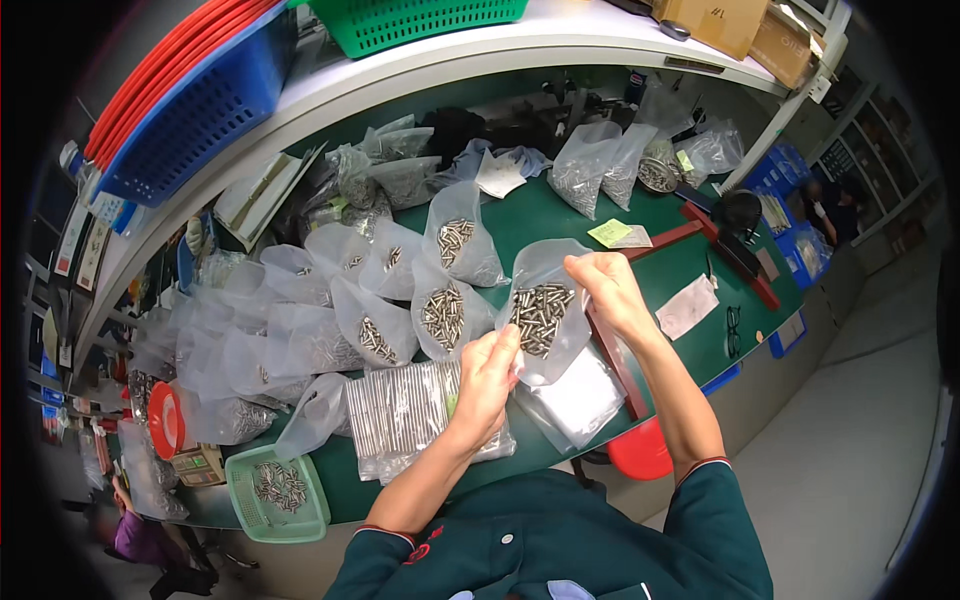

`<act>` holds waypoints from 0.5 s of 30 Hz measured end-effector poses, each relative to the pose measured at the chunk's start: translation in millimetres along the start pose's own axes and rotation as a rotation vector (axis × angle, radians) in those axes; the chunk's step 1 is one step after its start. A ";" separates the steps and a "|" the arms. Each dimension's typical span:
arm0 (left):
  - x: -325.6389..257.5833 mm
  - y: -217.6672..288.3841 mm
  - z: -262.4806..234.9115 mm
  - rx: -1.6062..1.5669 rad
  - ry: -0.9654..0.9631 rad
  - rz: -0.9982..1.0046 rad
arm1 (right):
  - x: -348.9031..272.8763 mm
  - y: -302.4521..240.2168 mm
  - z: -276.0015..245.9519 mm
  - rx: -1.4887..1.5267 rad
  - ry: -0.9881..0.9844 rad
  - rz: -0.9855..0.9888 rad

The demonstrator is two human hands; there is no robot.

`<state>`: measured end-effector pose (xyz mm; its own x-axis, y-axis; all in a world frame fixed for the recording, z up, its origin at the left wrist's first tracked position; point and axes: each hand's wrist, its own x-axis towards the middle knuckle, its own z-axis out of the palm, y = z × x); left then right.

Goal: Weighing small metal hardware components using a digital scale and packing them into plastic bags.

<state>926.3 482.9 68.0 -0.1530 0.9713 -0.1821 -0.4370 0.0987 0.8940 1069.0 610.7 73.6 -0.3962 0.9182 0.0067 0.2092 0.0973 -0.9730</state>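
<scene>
A cloudy, see-through bag [545, 262], gaping and part-filled with short, shiny metal pins [541, 318], is held up over the green table [738, 285], its edges pinched by the left hand [487, 372] and the right hand [610, 292]

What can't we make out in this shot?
All in the head view:
- Left hand: most fingertips hidden behind the plastic bag.
- Metal pins deeper in that bag: covered by those on top, so no count.
- Red stool: partly hidden by the table.
- Green basket on the shelf: cut off by the top edge.
- Yellow note: any writing too small to read.
</scene>
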 end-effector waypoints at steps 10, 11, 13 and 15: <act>109.2 -100.1 -2.4 0.062 0.565 -0.172 | 129.7 104.6 23.3 -0.419 -0.137 -0.161; 117.0 -104.9 0.7 0.092 0.587 -0.124 | 134.5 110.9 26.0 -0.469 -0.131 -0.153; 131.1 -101.6 3.8 0.093 0.598 -0.135 | 145.7 110.8 21.7 -0.497 -0.176 -0.172; 132.5 -98.3 9.1 0.062 0.590 -0.152 | 144.8 109.2 16.2 -0.540 -0.235 -0.171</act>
<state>957.1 604.0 -40.3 -0.5659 0.6633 -0.4897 -0.4429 0.2564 0.8591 1020.0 748.0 -35.4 -0.6377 0.7692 0.0417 0.5245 0.4732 -0.7078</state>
